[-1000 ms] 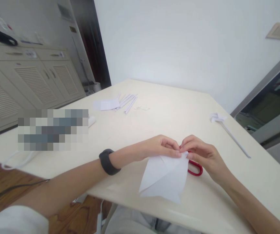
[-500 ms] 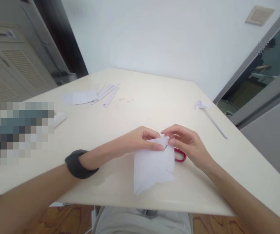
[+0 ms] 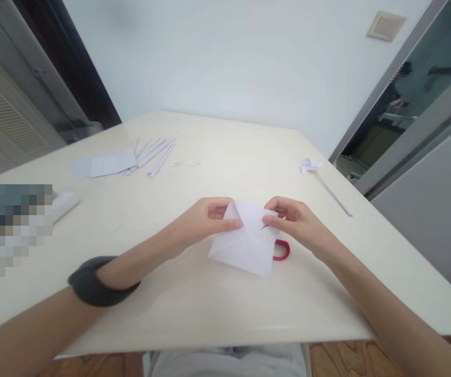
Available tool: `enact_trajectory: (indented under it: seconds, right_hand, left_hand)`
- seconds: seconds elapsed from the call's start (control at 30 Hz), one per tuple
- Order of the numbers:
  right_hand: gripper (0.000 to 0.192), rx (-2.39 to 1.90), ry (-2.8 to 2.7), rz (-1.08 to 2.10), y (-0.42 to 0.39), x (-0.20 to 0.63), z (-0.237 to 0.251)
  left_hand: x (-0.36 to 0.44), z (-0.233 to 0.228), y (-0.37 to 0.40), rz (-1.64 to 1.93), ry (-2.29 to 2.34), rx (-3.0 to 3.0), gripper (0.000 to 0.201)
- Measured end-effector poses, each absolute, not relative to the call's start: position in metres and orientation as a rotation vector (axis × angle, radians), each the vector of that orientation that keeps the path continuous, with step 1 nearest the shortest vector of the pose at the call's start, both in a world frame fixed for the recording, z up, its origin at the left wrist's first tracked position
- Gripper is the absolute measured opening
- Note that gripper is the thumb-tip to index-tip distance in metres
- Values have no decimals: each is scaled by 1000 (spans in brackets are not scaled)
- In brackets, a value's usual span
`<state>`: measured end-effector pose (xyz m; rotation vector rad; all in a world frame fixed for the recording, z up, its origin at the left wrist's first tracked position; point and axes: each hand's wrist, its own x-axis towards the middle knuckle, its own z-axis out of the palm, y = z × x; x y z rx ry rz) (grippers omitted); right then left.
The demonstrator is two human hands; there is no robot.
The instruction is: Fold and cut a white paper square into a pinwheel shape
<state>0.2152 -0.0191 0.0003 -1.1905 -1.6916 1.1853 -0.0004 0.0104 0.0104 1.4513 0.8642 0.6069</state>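
A white sheet of paper [image 3: 246,251], with slits cut into it, is held up between both hands just above the table. My left hand [image 3: 211,220] pinches its left side, thumb in front and fingers behind. On the other side, my right hand [image 3: 294,217] grips the upper right part between thumb and fingers. Under the paper's right edge shows a red handle loop [image 3: 283,250], which looks like that of scissors; the rest is hidden behind the sheet.
A paper pinwheel on a stick [image 3: 329,188] lies at the right. Flat paper sheets [image 3: 113,162], several rolled paper sticks [image 3: 156,154] and small thin pale pieces [image 3: 186,163] lie at the back left. A white roll [image 3: 66,204] is at the left table edge [image 3: 186,335].
The paper has been turned, and its lower edge now sits higher. My left hand has moved to the left, farther from my right hand. The view has shifted slightly.
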Motion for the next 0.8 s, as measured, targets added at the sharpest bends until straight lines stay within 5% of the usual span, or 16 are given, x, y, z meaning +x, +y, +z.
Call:
enact_trajectory:
  seconds: [0.8]
  right_hand:
    - [18,-1184,-1831,967,-25,195,-5]
  left_hand:
    - [-2,0,15,326,852,1573,25]
